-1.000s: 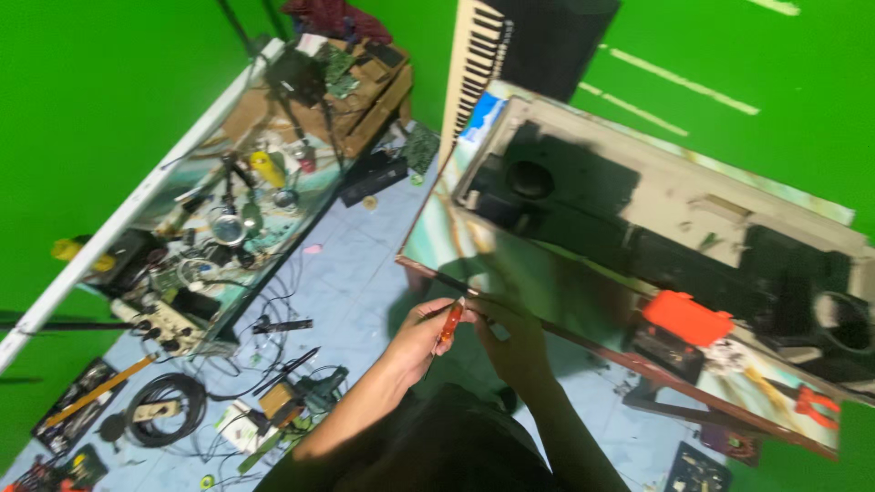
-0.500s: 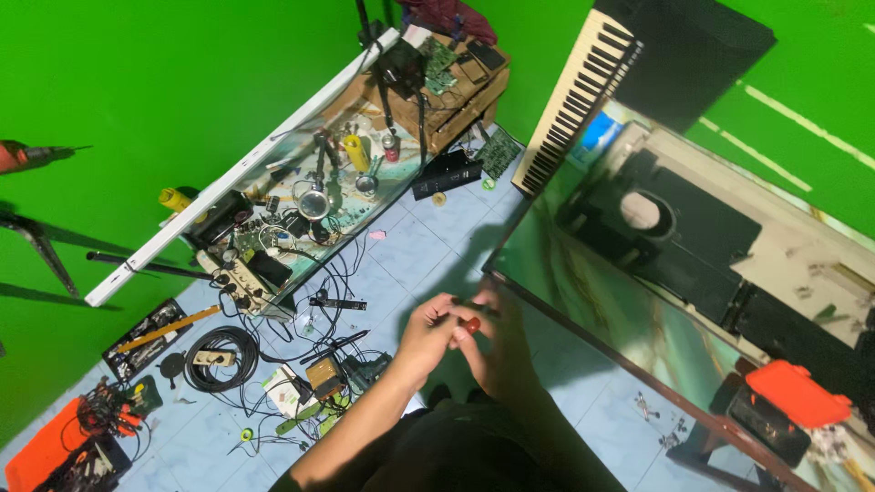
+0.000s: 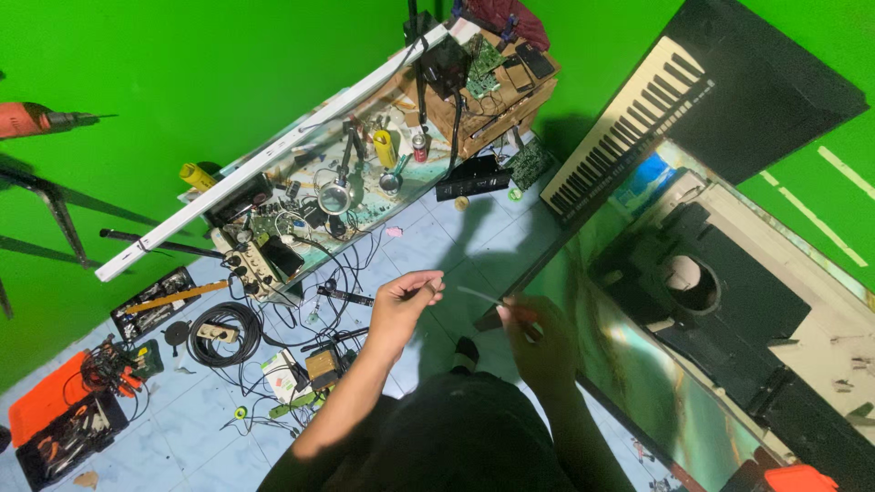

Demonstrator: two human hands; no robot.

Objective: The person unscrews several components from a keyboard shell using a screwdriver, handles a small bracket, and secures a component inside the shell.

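— So, what are the hands doing?
— Left hand [image 3: 401,305] pinches something thin, too small to tell. Right hand [image 3: 538,342] is closed round a red-handled tool [image 3: 510,312], held above the tiled floor [image 3: 428,241], beside the opened keyboard case [image 3: 729,319].

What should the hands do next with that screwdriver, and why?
Probably bring the left hand across to the screwdriver held in the right hand. Its thin tip points at the left fingers, which look pinched together close by.
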